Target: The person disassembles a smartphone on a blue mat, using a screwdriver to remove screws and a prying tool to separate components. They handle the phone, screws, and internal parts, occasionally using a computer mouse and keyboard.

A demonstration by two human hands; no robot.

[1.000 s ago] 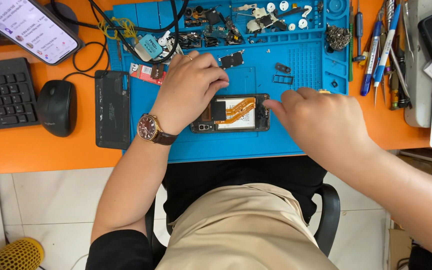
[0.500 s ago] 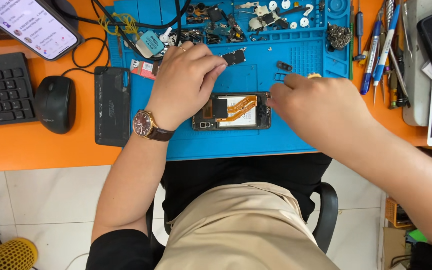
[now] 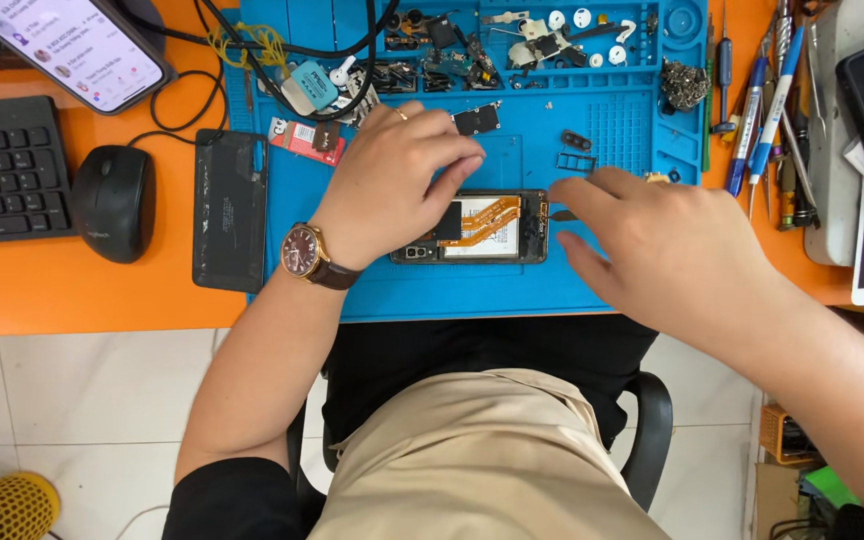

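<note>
while our left hand [image 3: 392, 185] presses flat on the open phone [image 3: 482, 228] near the front edge of the bumpy blue rubber mat [image 3: 612, 280], our right hand [image 3: 652, 245] pinches a thin metal tool [image 3: 558, 214] at its end.

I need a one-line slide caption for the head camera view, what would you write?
Left hand steadies an opened phone on a blue repair mat while the right hand works at its end.
</note>
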